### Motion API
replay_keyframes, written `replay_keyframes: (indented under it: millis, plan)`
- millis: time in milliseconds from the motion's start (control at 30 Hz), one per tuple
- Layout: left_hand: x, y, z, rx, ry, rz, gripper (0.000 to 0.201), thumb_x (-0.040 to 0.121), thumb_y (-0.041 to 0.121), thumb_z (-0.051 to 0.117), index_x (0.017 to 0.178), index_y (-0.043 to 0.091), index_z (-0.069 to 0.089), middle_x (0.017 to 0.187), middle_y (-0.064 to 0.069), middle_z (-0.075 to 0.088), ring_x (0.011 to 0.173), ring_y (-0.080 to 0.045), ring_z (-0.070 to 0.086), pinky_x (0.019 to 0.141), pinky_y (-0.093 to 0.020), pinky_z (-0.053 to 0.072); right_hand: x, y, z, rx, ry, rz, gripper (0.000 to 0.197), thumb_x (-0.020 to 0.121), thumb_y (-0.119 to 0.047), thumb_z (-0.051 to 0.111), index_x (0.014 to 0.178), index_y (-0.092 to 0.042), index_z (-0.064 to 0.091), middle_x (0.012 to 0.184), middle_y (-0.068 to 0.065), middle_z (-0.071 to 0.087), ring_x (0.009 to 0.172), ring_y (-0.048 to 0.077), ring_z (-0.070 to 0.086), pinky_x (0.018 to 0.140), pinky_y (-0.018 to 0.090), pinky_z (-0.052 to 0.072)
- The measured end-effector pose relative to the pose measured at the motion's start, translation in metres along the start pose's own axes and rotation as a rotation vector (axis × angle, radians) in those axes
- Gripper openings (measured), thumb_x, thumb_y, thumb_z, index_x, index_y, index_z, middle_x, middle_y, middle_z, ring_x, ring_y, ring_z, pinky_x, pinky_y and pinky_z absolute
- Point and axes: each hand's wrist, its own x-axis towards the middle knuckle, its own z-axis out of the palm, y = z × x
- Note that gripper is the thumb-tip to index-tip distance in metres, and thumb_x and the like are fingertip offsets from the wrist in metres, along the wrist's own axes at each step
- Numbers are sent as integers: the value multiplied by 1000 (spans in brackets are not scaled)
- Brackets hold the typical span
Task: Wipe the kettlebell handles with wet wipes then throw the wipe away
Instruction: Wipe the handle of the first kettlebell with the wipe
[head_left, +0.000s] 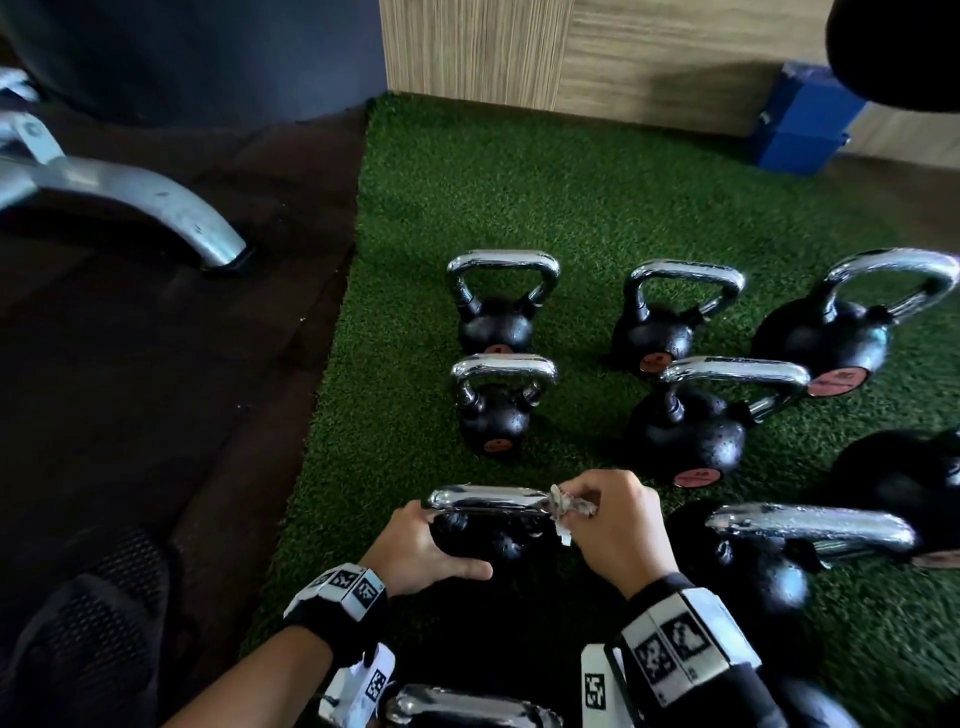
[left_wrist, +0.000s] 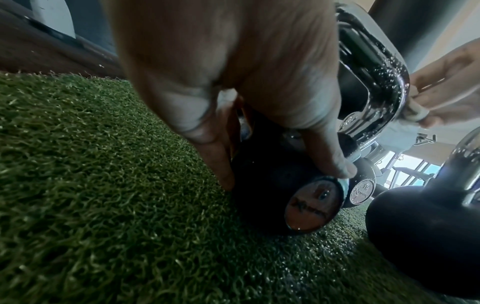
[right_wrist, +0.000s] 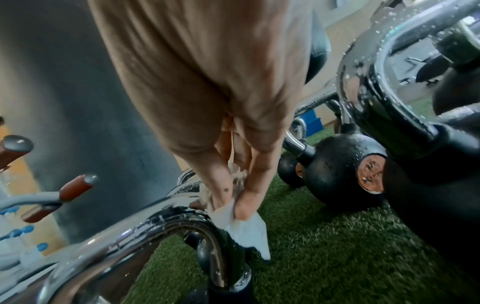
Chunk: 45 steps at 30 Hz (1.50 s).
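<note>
Several black kettlebells with chrome handles stand on green turf (head_left: 426, 208). My left hand (head_left: 441, 540) (left_wrist: 280, 170) grips the black ball of the nearest kettlebell (head_left: 483, 540) (left_wrist: 272, 201) from above, fingers spread round it below the handle's left corner. The chrome handle (head_left: 488, 501) (left_wrist: 376, 82) (right_wrist: 155, 218) is beaded with droplets. At its right end my right hand (head_left: 587, 512) (right_wrist: 231, 203) pinches a crumpled white wet wipe (head_left: 563, 512) (left_wrist: 400, 133) (right_wrist: 249, 232) against the bend of the handle.
Other kettlebells stand beyond (head_left: 496, 405) (head_left: 701, 421) and to the right (head_left: 795, 540); one more handle (head_left: 467, 706) shows between my wrists. A grey machine leg (head_left: 156, 208) rests on dark rubber floor to the left. A blue box (head_left: 800, 124) sits by the wooden wall.
</note>
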Motion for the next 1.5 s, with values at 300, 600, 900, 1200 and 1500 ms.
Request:
replay_keyframes:
  millis: [300, 600, 900, 1200, 1500]
  plan:
    - [1, 3, -4, 82, 11, 29, 72, 54, 70, 90, 118, 69, 56, 122, 40, 63, 118, 18, 55, 105, -16, 43, 15, 25, 25, 119, -104, 169, 14, 72, -9, 84, 84, -15, 79, 80, 3, 75, 78, 20, 73, 73, 39, 63]
    - [-3, 12, -42, 472, -175, -181, 51, 86, 25, 75, 133, 37, 60, 104, 14, 67, 90, 3, 68, 69, -3, 44, 19, 34, 18, 109, -164, 133, 16, 79, -6, 79, 69, -18, 78, 68, 0, 73, 62, 11, 69, 61, 18, 58]
    - [-21, 101, -84, -456, 156, -4, 34, 87, 40, 69, 118, 25, 73, 113, 2, 78, 110, -16, 73, 87, -27, 61, 9, -23, -26, 352, -82, -252, 31, 64, -10, 91, 82, -29, 74, 77, -11, 76, 73, 3, 71, 67, 11, 51]
    - [-23, 130, -65, -802, -25, -8, 36, 86, 18, 69, 118, 2, 73, 112, -17, 76, 98, -18, 75, 78, -23, 61, 6, -59, -15, 352, -5, -454, 37, 54, -23, 94, 71, -22, 61, 68, -7, 68, 54, 0, 55, 54, 12, 43]
    - [-21, 112, -65, -52, 184, 267, 29, 88, 47, 74, 115, 38, 75, 113, 24, 73, 113, 4, 67, 102, -19, 50, 26, 21, -13, -66, -144, -107, 35, 68, -11, 79, 91, -35, 67, 74, -10, 67, 75, 4, 64, 75, 26, 52]
